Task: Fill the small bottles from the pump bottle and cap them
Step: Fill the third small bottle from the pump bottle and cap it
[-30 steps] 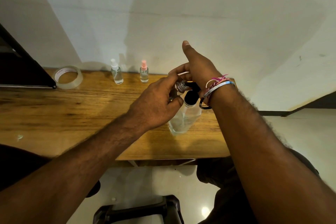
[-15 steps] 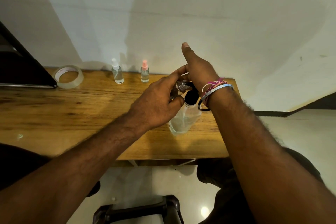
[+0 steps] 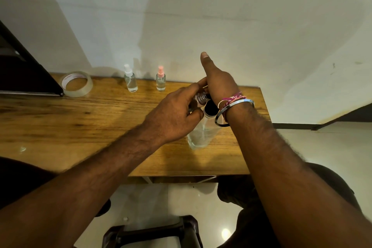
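A clear pump bottle [image 3: 201,136] with a black pump head [image 3: 210,107] stands near the table's right front. My left hand [image 3: 175,117] grips a small bottle whose threaded open neck [image 3: 199,97] sits right beside the pump head. My right hand [image 3: 219,84] lies over the pump head with the thumb straight up; its fingers are hidden. Two small spray bottles stand at the back of the table, one with a white top [image 3: 130,79] and one with a pink top [image 3: 160,79].
A roll of clear tape [image 3: 77,84] lies at the back left of the wooden table [image 3: 70,127], next to a dark slanted panel [image 3: 24,74]. The wall runs close behind the table. The table's right edge is just past my right wrist. A dark stool [image 3: 153,231] stands below.
My right hand has sunk slightly over the pump head. My left hand stays put with the small bottle at the pump.
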